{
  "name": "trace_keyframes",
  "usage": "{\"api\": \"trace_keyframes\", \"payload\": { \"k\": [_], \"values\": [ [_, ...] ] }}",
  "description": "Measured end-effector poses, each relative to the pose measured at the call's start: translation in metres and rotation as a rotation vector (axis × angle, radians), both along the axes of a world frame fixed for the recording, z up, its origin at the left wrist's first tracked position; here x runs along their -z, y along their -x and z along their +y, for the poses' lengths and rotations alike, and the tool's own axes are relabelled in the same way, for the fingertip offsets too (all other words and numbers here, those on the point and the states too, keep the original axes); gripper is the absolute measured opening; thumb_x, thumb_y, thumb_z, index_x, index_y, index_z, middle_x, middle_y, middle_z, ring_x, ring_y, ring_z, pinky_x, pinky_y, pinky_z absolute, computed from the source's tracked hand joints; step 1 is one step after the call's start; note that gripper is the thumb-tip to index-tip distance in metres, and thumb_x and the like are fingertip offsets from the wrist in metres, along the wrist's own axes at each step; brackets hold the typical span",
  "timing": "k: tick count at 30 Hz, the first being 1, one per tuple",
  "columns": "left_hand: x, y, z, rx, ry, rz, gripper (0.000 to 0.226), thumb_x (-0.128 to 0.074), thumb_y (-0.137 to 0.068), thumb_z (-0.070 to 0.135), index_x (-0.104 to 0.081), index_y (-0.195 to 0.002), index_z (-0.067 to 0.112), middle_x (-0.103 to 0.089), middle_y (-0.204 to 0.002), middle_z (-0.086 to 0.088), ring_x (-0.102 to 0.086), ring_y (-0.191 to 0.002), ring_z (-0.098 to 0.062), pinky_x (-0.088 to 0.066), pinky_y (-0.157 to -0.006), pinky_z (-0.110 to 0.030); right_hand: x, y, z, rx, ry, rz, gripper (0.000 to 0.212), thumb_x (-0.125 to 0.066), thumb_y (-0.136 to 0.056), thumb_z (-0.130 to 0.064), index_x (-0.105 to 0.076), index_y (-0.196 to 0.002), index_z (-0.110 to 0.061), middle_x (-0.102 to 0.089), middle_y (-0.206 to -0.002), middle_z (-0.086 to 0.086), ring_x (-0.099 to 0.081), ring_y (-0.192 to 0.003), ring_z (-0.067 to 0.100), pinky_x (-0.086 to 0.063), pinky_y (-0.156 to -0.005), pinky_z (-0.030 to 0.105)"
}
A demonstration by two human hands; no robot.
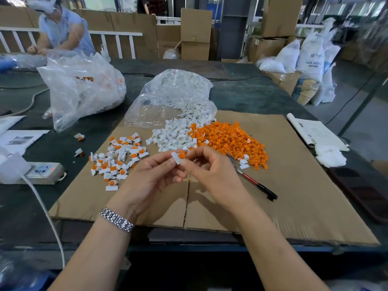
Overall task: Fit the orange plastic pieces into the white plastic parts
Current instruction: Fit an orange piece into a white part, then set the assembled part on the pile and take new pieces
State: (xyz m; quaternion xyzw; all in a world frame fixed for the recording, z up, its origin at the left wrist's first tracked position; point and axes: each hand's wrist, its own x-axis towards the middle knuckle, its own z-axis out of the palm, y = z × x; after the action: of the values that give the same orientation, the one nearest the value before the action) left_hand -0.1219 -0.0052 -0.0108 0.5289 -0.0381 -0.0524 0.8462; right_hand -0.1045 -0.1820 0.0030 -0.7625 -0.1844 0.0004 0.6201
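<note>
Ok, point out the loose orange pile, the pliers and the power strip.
orange pile (231, 141), head view, middle of the heap.
pliers (255, 182), head view, red stretch of the handle.
power strip (45, 170), head view, top face by the socket.

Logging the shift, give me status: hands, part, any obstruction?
Left hand pinches white part. Right hand presses orange piece onto it. Nothing in the way.

Bare cardboard lies right of the pliers.

Two hands, two plastic bags, one pliers, one cardboard sheet.
</note>
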Motion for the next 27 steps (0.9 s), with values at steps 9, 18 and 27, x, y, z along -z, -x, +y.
{"api": "trace_keyframes", "payload": {
  "k": [9, 18, 27],
  "values": [
    [0.001, 0.003, -0.003, 0.103, 0.017, 0.022, 0.028, -0.057, -0.095, 0.012, -0.073, -0.115, -0.001, -0.071, -0.092, -0.013, -0.066, -0.074, -0.018, -0.056, -0.065, -0.025, -0.008, 0.008, -0.005, -0.004, -0.009, -0.106, 0.026, -0.078, -0.085, -0.013, -0.074, -0.11, -0.017, -0.069, -0.096, 0.0, -0.062, -0.084, 0.012, -0.051, -0.078, 0.021],
    [-0.014, 0.009, -0.001, -0.01, -0.028, 0.074, 0.025, -0.085, -0.08, 0.023, -0.079, -0.099, 0.008, -0.075, -0.1, -0.021, -0.075, -0.081, -0.026, -0.062, -0.068, -0.029, -0.007, 0.005, -0.01, 0.059, 0.108, -0.3, 0.024, -0.078, -0.084, -0.015, -0.076, -0.108, -0.014, -0.066, -0.091, -0.007, -0.061, -0.085, 0.005, -0.046, -0.079, 0.013],
    [-0.022, 0.007, -0.005, -0.136, -0.129, 0.128, 0.03, -0.089, -0.055, 0.016, -0.081, -0.081, 0.004, -0.074, -0.078, -0.016, -0.071, -0.064, -0.02, -0.057, -0.058, -0.022, -0.004, 0.005, -0.01, 0.088, 0.167, -0.376, 0.026, -0.078, -0.083, -0.021, -0.077, -0.109, -0.016, -0.07, -0.095, -0.006, -0.064, -0.091, 0.006, -0.053, -0.086, 0.026]
  ]
}}
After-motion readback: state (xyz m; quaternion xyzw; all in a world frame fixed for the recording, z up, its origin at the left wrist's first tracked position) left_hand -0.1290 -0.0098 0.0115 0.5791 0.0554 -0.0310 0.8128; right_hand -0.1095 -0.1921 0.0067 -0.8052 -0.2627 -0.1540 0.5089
